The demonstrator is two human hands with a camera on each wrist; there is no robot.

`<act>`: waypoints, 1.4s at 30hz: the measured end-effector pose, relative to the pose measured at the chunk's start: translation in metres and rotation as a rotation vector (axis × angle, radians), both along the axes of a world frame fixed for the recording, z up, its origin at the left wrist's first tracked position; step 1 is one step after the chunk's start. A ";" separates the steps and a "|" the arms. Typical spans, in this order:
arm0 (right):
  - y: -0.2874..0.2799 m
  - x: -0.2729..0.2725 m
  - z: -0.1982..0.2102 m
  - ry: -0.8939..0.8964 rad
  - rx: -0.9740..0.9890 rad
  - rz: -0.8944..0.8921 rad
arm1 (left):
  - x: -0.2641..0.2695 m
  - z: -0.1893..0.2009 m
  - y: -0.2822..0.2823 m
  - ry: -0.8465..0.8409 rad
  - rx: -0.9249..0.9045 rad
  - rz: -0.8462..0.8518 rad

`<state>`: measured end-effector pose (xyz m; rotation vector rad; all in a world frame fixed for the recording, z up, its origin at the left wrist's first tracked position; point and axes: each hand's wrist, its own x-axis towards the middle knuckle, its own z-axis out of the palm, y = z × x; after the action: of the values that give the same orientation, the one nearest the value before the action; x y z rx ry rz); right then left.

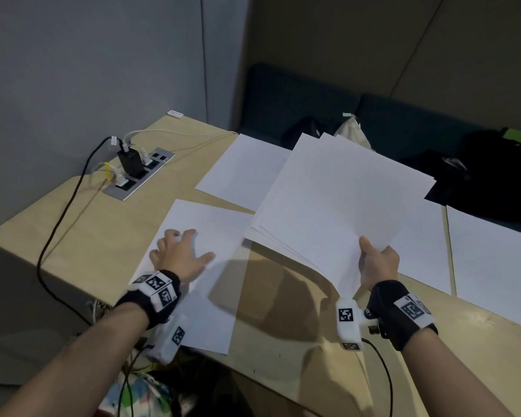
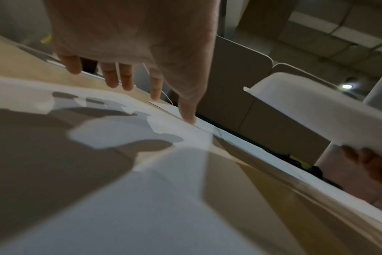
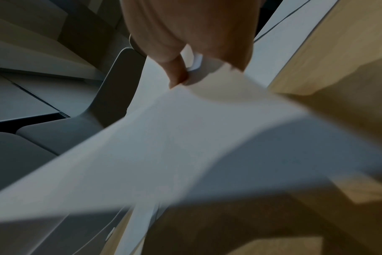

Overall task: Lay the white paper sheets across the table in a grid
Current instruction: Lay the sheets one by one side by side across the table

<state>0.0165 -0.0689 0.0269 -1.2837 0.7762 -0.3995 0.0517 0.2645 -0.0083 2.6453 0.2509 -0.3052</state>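
My right hand grips a stack of white sheets by its near edge, thumb on top, and holds it tilted above the table; the same stack fills the right wrist view. My left hand hovers with spread fingers over a single sheet lying at the table's near left; its fingertips hang just above that sheet. Another sheet lies behind it. More sheets lie flat to the right.
A recessed power strip with plugs and a black cable sits at the far left of the wooden table. Dark bags and a dark bench lie beyond the far edge. The near table edge runs diagonally below my wrists.
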 end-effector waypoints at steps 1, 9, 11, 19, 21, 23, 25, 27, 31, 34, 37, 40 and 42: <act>0.001 -0.002 -0.001 0.001 0.001 0.001 | -0.001 -0.003 -0.005 0.086 0.034 -0.051; 0.004 -0.007 -0.007 0.018 0.007 -0.018 | 0.007 -0.008 0.001 0.314 0.067 -0.207; 0.005 -0.008 -0.007 0.024 0.006 -0.011 | 0.006 -0.008 0.004 0.285 0.024 -0.174; 0.006 -0.013 -0.005 0.051 -0.034 -0.012 | 0.001 -0.013 0.000 0.257 0.020 -0.149; 0.002 -0.015 -0.004 0.057 -0.021 -0.026 | 0.002 -0.012 0.003 0.266 0.021 -0.169; -0.004 -0.019 -0.001 0.068 -0.030 -0.055 | 0.003 -0.010 0.005 0.273 0.035 -0.186; -0.010 -0.024 0.001 0.078 -0.044 -0.084 | 0.004 -0.010 0.007 0.274 0.050 -0.193; -0.014 -0.029 0.004 0.072 -0.040 -0.099 | 0.005 -0.011 0.007 0.272 0.049 -0.188; -0.019 -0.035 0.008 0.051 -0.007 -0.116 | 0.007 -0.011 0.006 0.269 0.044 -0.184; -0.020 -0.037 0.007 0.038 -0.003 -0.134 | 0.007 -0.011 0.005 0.269 0.049 -0.189; -0.020 -0.038 0.004 0.055 -0.019 -0.125 | 0.007 -0.010 0.005 0.273 0.052 -0.195; -0.019 -0.037 0.002 0.052 -0.015 -0.114 | 0.009 -0.011 0.006 0.277 0.046 -0.184; -0.017 -0.036 0.001 0.043 -0.011 -0.105 | 0.010 -0.012 0.007 0.281 0.037 -0.170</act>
<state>-0.0199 -0.0860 0.0277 -1.2691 0.8816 -0.4622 0.0615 0.2715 -0.0202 2.6592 0.1212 -0.7370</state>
